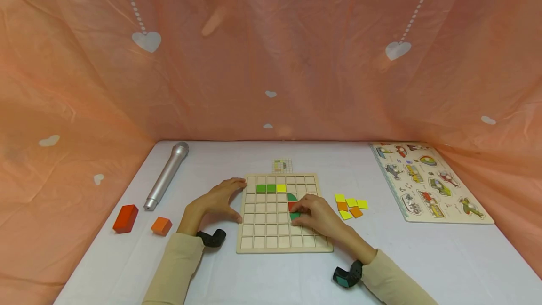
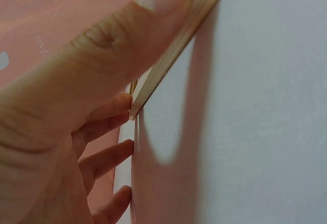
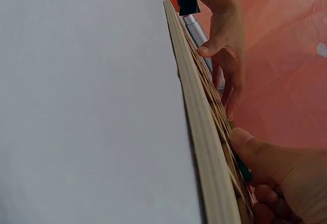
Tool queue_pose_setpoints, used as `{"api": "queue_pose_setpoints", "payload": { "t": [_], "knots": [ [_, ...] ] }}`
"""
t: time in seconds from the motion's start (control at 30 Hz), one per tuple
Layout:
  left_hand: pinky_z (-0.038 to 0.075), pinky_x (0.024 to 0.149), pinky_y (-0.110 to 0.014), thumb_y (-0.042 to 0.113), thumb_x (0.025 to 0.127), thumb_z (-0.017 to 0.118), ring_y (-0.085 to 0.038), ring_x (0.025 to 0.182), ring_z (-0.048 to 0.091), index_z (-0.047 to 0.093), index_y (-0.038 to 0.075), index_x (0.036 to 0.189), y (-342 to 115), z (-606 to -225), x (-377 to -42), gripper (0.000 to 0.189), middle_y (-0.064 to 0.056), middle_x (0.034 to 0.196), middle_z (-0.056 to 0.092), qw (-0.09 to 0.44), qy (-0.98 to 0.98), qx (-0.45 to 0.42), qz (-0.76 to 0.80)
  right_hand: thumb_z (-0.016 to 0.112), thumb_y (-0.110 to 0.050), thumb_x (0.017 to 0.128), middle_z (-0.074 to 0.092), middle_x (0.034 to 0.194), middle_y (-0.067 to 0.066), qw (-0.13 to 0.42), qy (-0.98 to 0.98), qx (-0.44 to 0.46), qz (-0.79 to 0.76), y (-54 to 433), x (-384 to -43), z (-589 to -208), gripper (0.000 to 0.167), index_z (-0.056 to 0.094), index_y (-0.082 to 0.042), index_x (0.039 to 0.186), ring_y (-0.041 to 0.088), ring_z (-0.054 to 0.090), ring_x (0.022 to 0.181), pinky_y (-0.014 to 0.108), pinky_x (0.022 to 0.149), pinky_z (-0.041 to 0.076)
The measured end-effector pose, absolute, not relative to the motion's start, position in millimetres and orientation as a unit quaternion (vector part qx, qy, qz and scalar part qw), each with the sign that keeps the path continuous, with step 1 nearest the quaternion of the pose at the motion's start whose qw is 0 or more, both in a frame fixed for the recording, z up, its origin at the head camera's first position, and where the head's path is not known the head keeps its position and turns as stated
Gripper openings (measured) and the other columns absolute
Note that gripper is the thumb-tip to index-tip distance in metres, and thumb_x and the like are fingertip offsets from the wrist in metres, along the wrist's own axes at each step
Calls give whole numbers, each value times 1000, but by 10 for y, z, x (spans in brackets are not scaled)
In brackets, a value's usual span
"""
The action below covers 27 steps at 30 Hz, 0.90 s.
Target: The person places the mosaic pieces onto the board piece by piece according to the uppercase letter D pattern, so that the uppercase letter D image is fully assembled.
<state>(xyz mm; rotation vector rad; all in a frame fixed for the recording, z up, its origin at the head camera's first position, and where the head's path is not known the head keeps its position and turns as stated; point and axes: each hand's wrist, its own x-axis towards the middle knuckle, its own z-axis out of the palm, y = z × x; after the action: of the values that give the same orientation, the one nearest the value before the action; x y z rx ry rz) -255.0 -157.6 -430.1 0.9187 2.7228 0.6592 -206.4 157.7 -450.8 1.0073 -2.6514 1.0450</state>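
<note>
A wooden grid board [image 1: 271, 244] lies flat on the table. My left hand [image 1: 220, 200] is at its left side, fingers spread, with thumb and fingertips touching the edge; the left wrist view shows the thumb [image 2: 117, 40] against the wooden rim. My right hand [image 1: 315, 213] pinches a green tile [image 1: 294, 216] at the board's right-centre cells. Just above sit a red tile [image 1: 290, 206], partly covered by the fingers, and a green rounded tile [image 1: 291, 197]. Two green tiles [image 1: 266, 188] and a yellow tile [image 1: 281, 188] fill cells in an upper row.
Loose yellow and orange tiles [image 1: 346, 214] lie right of the board. Behind it is a small pattern card [image 1: 282, 165]. A picture puzzle board [image 1: 432, 187] lies far right. On the left are a silver microphone [image 1: 167, 175], a red block [image 1: 125, 219] and an orange block [image 1: 161, 226].
</note>
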Motion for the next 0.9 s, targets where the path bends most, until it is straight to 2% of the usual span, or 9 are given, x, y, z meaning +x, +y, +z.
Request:
{"api": "queue_pose_setpoints", "payload": {
  "t": [0.23, 0.53, 0.7, 0.9],
  "knots": [
    [27, 108, -51, 38, 60, 86, -35, 133, 30, 41, -2, 137, -1580, -4306, -2554, 98, -16, 144, 36, 97, 919, 312, 221, 75, -16, 78, 63, 85, -5, 39, -880, 323, 347, 1586, -2064, -4500, 13, 72, -11, 90, 5, 51, 72, 18, 61, 45],
    [28, 108, -50, 37, 59, 86, -35, 133, 31, 42, -3, 136, -1574, -4301, -2547, 97, -17, 143, 37, 93, 917, 317, 222, 73, -12, 81, 61, 89, -5, 30, -879, 334, 339, 1607, -2053, -4465, 13, 73, -12, 93, 8, 53, 79, 21, 66, 46],
    [28, 108, -50, 37, 59, 86, -35, 133, 31, 42, -3, 136, -1573, -4299, -2545, 97, -17, 143, 37, 93, 918, 316, 223, 70, -12, 83, 59, 92, -5, 22, -885, 310, 346, 1699, -2073, -4382, 12, 73, -13, 94, 9, 51, 75, 21, 64, 46],
    [27, 108, -51, 38, 59, 86, -36, 133, 30, 41, -2, 136, -1577, -4308, -2555, 98, -17, 144, 36, 95, 919, 311, 222, 69, -4, 82, 62, 91, 1, 64, -881, 306, 355, 1946, -2132, -4280, 15, 70, -7, 97, 8, 52, 74, 22, 63, 48]
  ]
}}
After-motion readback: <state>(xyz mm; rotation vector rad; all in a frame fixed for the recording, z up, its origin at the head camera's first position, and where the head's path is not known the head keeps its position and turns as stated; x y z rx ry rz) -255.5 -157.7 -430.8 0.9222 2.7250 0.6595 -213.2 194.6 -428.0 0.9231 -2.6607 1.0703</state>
